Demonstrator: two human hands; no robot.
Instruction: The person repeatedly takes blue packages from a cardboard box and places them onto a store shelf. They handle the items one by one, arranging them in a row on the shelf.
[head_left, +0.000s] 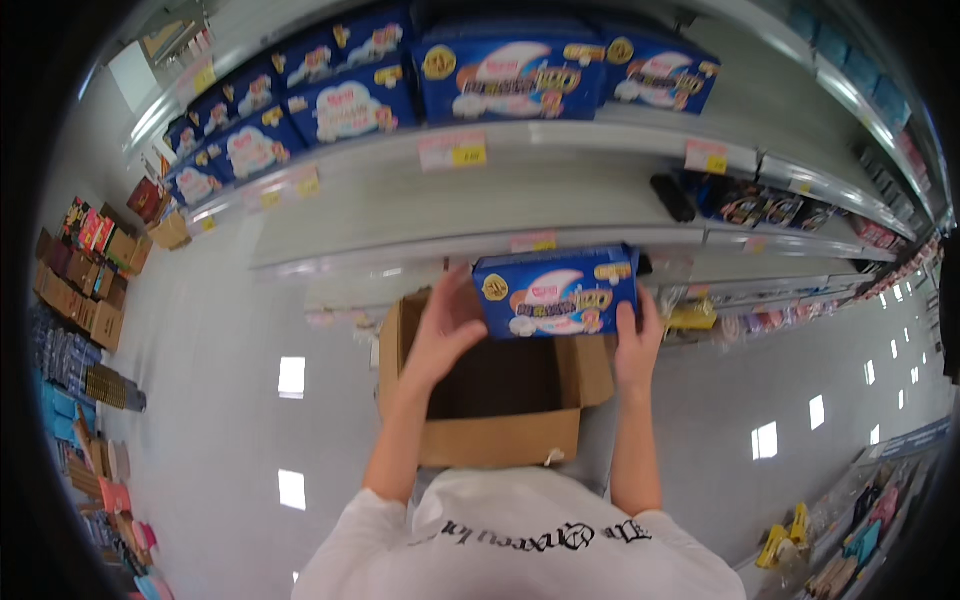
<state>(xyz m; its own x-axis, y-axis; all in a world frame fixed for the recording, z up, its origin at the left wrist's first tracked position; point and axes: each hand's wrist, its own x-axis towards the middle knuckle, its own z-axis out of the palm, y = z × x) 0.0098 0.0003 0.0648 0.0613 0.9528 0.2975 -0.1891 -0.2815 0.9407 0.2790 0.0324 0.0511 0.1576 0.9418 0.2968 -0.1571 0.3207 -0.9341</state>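
A blue printed package (559, 294) is held in front of me, above an opened cardboard box (499, 441). My right hand (637, 341) grips its right end, thumb on the front face. Beside its left end is my left hand (441, 334), fingers apart and slightly blurred. The left thumb tip comes close to the package's lower left corner; whether it touches is unclear. The box's flaps are folded outward and its visible inside is dark; the package and my hands cover its far part.
Blue packages (510, 79) stand in rows on the upper shelf (547, 135) ahead. Below it, a lower shelf (450, 199) carries a black object (672, 198) and dark packs (750, 204) at right. Cardboard boxes (82, 292) are stacked far left. More goods (862, 540) line the lower right.
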